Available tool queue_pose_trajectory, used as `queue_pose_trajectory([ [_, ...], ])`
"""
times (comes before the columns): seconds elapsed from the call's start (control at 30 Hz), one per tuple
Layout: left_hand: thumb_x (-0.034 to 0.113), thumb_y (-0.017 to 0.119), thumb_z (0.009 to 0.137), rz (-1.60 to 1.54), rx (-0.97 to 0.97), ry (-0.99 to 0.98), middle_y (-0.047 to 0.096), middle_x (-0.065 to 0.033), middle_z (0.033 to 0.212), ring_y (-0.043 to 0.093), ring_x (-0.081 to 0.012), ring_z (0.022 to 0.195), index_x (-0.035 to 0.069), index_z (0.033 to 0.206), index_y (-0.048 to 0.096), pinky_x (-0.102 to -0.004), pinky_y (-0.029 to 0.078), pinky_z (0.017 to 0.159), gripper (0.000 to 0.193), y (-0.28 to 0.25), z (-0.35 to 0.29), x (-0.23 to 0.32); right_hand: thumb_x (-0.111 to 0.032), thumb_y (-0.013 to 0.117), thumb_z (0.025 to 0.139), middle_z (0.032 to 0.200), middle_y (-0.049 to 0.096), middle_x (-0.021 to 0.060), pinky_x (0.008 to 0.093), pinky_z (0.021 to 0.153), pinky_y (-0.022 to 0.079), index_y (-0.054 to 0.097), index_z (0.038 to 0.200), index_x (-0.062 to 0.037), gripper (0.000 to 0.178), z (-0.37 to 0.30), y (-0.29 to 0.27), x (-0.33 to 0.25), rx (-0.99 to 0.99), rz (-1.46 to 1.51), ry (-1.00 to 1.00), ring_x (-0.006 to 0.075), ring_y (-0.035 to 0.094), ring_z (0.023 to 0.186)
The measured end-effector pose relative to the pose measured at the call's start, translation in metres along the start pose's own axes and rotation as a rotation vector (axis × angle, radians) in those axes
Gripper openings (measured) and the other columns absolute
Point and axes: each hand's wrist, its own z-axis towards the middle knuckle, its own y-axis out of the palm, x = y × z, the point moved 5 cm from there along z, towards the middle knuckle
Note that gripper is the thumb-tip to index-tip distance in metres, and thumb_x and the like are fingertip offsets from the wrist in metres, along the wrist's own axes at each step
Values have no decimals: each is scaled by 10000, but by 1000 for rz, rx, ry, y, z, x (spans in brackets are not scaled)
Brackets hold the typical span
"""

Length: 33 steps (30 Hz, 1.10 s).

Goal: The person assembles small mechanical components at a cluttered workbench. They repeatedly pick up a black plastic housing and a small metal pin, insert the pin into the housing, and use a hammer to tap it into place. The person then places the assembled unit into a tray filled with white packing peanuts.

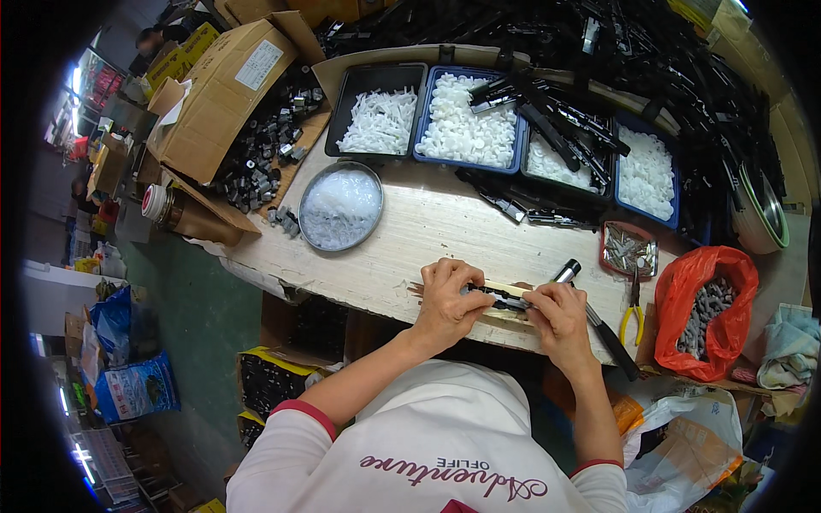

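At the near edge of the pale worktable, my left hand (pixel 446 301) and my right hand (pixel 560 318) grip opposite ends of a long, narrow black part (pixel 511 302) with a light grey piece along it. The fingers of both hands are closed and cover the part's ends. A cream-coloured strip (pixel 505 288) lies just behind the part; whether it belongs to it I cannot tell. Beside my right hand rests a hammer (pixel 617 350) with a metal head and black grip. Yellow-handled pliers (pixel 634 312) lie farther right.
Along the back stand trays of small white plastic pieces (pixel 469 120), with black assemblies (pixel 556 128) heaped over and behind them. A round metal dish (pixel 340 205) holds clear pieces. A cardboard box (pixel 218 94) spills dark parts. At right are a red bag (pixel 705 316) and a pin tray (pixel 629 248).
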Motion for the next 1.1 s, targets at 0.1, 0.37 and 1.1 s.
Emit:
queue_pose_trajectory([
  [0.1,71,709,622,34,-28,14,539,12,872,451,-203,900,159,741,656,-369,269,775,157,2,1,0,-2,644,658,819,568,26,337,716,330,623,883,-80,240,-5,-2,3,-7,-19,-83,192,507,755],
  [0.37,70,711,622,45,-56,13,546,12,860,456,-203,885,166,744,655,-365,269,773,165,2,4,-1,5,616,606,869,572,20,352,743,347,623,888,-87,297,-10,1,-3,-24,-128,-305,202,496,805],
  [1.1,97,691,661,72,92,-10,534,-5,918,449,-229,905,138,888,634,-374,266,789,238,-15,7,6,-131,652,701,857,554,35,359,749,295,610,839,-92,149,87,26,19,-58,-378,-220,222,469,875],
])
